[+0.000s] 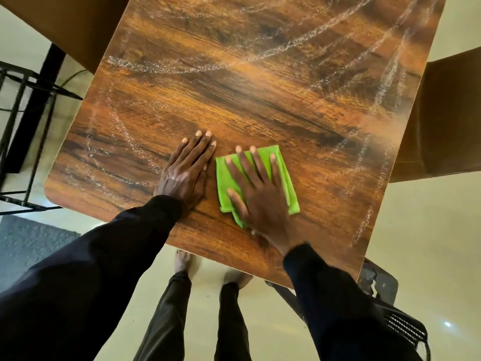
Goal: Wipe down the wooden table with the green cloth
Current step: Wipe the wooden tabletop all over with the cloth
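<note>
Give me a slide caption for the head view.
Right hand presses green cloth flat on streaked wooden table; left hand braces beside it.

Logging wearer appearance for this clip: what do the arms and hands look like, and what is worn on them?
Both arms are in long black sleeves reaching the wrists. The left hand and right hand are bare: no gloves. No rings, watch or markings show on them.

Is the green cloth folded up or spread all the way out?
Folded. The green cloth shows layered edges under the flat right hand on the wooden table.
</note>
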The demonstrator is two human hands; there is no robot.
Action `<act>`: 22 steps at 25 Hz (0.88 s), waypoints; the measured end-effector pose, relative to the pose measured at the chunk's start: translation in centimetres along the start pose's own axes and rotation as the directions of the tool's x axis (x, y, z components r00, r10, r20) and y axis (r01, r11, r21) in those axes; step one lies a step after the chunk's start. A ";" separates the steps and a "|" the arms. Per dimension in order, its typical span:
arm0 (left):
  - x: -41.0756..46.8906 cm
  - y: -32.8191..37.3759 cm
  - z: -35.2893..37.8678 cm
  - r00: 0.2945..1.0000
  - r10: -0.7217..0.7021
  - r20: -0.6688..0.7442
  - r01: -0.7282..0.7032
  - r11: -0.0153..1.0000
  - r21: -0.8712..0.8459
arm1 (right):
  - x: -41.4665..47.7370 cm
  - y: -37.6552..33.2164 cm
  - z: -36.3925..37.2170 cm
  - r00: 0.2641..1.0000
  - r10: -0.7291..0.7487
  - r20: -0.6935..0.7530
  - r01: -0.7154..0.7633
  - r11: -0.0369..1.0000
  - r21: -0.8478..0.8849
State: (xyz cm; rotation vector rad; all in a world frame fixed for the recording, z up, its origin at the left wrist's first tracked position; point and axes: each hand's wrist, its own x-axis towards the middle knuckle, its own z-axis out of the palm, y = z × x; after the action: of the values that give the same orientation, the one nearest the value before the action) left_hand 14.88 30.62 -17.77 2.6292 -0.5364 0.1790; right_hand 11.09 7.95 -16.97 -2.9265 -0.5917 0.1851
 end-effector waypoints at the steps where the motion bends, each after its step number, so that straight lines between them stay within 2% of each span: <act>1: 0.0 0.0 0.0 1.000 -0.001 -0.001 0.001 1.000 -0.004 | -2.6 0.0 0.3 1.000 0.016 0.015 -0.016 1.000 -0.005; 3: -0.1 0.1 0.0 1.000 0.002 0.009 -0.002 1.000 -0.016 | -4.9 1.1 0.2 0.989 0.147 -0.011 -0.147 0.989 -0.011; 5: -0.1 0.0 -0.3 1.000 0.011 0.023 -0.011 1.000 -0.013 | -2.9 1.5 -0.2 0.931 0.356 -0.080 -0.358 0.934 -0.008; 7: -0.3 0.1 -0.7 1.000 0.008 0.029 -0.007 1.000 -0.030 | -0.1 0.1 -0.2 0.883 0.454 -0.118 -0.457 0.890 0.007; 8: -0.4 0.4 -0.8 1.000 0.000 0.029 0.002 0.999 -0.047 | 0.6 -1.1 0.1 0.890 0.438 -0.124 -0.440 0.898 0.014; 10: -0.5 0.9 -1.2 1.000 -0.001 0.026 0.003 0.996 -0.085 | -0.6 -4.0 0.8 0.941 0.315 -0.125 -0.317 0.948 0.006; 12: -0.9 1.1 -1.4 0.999 0.013 0.039 -0.008 0.992 -0.125 | -4.8 -6.6 1.9 0.981 0.177 -0.079 -0.179 0.984 -0.014; 14: -1.6 1.5 -1.4 0.997 0.028 0.066 -0.017 0.987 -0.162 | -9.6 -7.1 2.2 0.991 0.127 -0.032 -0.127 0.992 0.012; 17: -2.8 4.1 -0.6 0.994 0.051 0.094 -0.031 0.979 -0.200 | -13.0 -3.1 1.0 0.980 0.196 -0.032 -0.196 0.981 0.008; 20: -3.4 7.3 0.9 0.994 0.027 0.101 -0.003 0.974 -0.229 | -9.0 -0.2 0.1 0.905 0.408 -0.122 -0.410 0.912 0.011; 22: -3.8 8.5 1.8 0.997 -0.040 0.069 0.054 0.974 -0.219 | -7.4 -1.1 0.1 0.892 0.432 -0.131 -0.432 0.901 0.025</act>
State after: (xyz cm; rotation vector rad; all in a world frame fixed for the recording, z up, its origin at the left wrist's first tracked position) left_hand 8.10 24.07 -16.74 2.4345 -0.4849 0.0181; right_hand 3.92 6.02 -16.21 -2.9998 0.0889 0.0328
